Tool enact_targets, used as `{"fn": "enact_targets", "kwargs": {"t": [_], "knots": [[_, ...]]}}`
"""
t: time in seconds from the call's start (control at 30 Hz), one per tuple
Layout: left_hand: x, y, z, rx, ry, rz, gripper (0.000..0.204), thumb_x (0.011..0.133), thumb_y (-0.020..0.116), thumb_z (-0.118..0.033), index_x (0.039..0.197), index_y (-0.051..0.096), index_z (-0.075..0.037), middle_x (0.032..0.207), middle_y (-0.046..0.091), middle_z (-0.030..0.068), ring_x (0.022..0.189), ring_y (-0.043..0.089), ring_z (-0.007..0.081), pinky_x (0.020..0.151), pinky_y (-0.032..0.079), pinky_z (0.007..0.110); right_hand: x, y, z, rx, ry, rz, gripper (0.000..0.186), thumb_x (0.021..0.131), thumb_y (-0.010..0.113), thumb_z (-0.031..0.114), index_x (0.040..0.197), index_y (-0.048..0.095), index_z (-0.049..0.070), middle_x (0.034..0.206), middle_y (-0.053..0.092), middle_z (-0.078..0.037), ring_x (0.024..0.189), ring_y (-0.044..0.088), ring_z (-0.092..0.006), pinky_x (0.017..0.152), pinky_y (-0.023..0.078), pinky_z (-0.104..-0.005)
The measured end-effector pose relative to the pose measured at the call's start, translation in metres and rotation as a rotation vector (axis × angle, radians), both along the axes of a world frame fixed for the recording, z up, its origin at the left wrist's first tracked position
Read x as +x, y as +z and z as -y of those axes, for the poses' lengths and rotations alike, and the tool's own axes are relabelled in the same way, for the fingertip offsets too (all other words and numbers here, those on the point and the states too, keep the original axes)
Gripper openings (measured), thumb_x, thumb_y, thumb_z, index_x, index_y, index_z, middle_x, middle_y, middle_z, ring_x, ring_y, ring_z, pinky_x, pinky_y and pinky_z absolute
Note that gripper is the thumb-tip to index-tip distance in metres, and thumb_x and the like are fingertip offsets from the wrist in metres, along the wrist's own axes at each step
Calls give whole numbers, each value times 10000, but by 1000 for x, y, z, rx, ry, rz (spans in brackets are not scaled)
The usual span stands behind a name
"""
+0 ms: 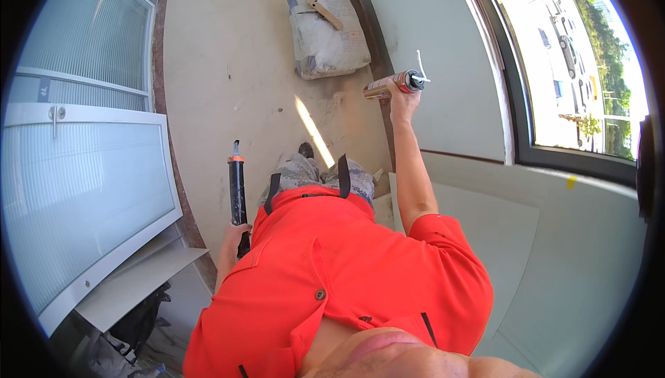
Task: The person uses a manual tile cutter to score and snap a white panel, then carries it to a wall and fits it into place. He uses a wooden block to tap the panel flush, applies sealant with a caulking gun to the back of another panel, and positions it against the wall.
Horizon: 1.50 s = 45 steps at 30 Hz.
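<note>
My left hand (239,231) hangs low at my side, wrapped round the rear of a black caulking gun (237,187). Its orange front ring and narrow nozzle point away from me, above the floor. Out to the right, my right hand (403,106) grips a red and gold aerosol can (379,88) near its black top. A thin white tube (420,65) sticks out from that end, close to the wall below the window. Part of the can is hidden behind my fingers.
A dusty filled sack (329,49) lies on the floor ahead, with a wooden-handled tool (325,15) on it. White-framed ribbed glass doors (86,191) stand at left. The dark window frame (578,158) is at right. A pale board (138,284) juts out at lower left.
</note>
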State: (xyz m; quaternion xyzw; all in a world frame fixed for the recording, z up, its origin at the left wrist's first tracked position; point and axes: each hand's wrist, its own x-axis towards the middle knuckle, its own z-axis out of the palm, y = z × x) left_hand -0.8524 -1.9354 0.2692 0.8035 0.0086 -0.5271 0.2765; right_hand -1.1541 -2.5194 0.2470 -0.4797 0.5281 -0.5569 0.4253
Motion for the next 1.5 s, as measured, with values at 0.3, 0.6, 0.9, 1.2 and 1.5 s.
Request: {"fn": "enact_targets", "kwargs": {"t": [0.3,0.6,0.9,1.2,1.5], "knots": [[2,25,81,24,207,-79,376,751,815,-107,1060,623,-9,822,680,79,695,698,204,672,569,363,102,-51,193,38,139,-111,455,762,890,76,1157,668,39,1075,713,-42,986,675,-166,936,552,-341],[-67,82,266,232,418,-77,385,748,828,-94,1062,616,-24,834,673,59,709,691,194,698,580,349,252,-211,466,-25,303,-414,593,669,955,202,1165,660,63,1053,764,-60,988,734,-194,954,574,-359],[-22,103,278,383,473,-181,384,758,844,-99,1072,639,-14,876,682,54,748,672,167,724,554,328,364,-280,439,-19,374,-473,639,673,1009,318,1151,663,74,1096,766,-77,1012,735,-202,959,573,-359],[-2,98,209,290,462,-217,350,762,835,-106,1043,645,-17,872,695,60,758,695,173,722,563,326,381,-264,362,-22,572,-447,789,673,1013,146,1318,570,50,1287,670,-96,1190,652,-205,1061,513,-370],[-13,125,155,161,444,-9,575,728,851,-223,1227,684,9,964,730,98,867,673,218,843,556,374,331,-233,284,657,550,-712,653,815,917,130,1354,626,-97,1306,722,-237,1014,772,-340,978,646,-463]]}}
